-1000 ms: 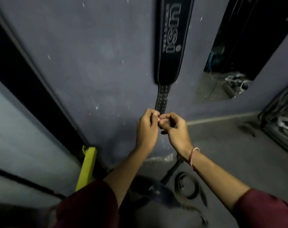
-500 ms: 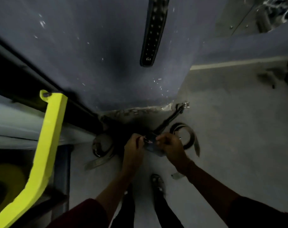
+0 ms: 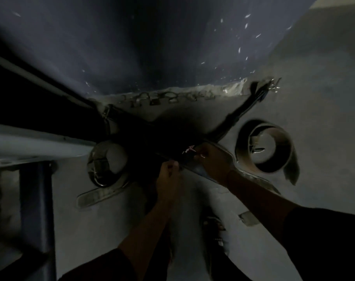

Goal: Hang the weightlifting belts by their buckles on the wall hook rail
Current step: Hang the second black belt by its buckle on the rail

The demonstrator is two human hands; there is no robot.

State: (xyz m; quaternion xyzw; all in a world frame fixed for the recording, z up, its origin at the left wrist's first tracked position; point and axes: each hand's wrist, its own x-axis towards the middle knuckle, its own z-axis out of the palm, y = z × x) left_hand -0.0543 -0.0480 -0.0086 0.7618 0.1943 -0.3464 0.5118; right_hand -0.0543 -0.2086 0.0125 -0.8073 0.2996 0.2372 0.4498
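A speckled wall is being met by a grey floor. A dark post is being shown at left.

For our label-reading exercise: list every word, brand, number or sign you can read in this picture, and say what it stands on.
No text can be read here; the picture is dark and blurred.
Pink-white mark on the dark belt gripped by the left hand and right hand: too blurred to read.

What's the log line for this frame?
step: pickup | left hand: grips belt | right hand: grips belt | left coiled belt, right coiled belt: on floor
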